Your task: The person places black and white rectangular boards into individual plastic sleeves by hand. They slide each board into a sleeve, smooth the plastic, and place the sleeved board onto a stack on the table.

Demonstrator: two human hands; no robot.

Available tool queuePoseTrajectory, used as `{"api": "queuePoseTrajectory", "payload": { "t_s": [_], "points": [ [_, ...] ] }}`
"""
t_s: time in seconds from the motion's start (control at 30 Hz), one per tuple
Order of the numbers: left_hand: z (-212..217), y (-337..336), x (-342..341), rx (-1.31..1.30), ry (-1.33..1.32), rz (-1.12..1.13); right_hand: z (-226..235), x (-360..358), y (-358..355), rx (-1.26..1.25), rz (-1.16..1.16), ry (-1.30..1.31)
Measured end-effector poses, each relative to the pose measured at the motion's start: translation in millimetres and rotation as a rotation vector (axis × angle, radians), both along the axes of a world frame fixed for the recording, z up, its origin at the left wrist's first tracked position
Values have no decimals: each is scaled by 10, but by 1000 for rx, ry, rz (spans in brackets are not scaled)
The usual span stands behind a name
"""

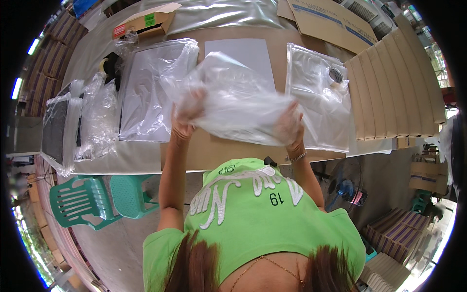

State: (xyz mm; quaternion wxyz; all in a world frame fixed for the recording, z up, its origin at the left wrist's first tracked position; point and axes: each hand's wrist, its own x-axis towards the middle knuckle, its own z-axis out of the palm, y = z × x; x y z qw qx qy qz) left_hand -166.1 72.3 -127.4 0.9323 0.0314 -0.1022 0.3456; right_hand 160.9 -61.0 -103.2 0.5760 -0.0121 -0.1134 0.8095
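A clear plastic bag [243, 102] is stretched between my two hands above the table, smeared by motion. My left hand [190, 111] grips its left end, and my right hand [290, 125] is closed on its lower right end. Behind and partly beneath the bag lies a flat pale grey sheet [248, 51], resting on brown cardboard [219, 148]. Left of my left hand, a pale panel in clear plastic [151, 92] lies flat. A stack of clear plastic bags [316, 112] sits to the right of my right hand, with a tape roll [335, 75] on top.
A row of upright folded cardboard pieces [394, 87] borders the right side. At far left lie plastic-wrapped dark items [58, 126] and crumpled bubble wrap [97, 121]. An open carton [146, 24] and flat cardboard [331, 22] are at the back. Green plastic chairs [82, 199] stand below the left edge.
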Motion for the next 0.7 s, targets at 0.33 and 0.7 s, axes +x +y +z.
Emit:
{"api": "queuePoseTrajectory", "payload": {
  "t_s": [0.33, 0.7],
  "points": [
    [317, -683, 442, 364, 310, -260, 438, 103, 342, -114, -82, -86],
    [401, -163, 423, -139, -169, 71, -145, -354, -92, -234, 464, 239]
  ]
}}
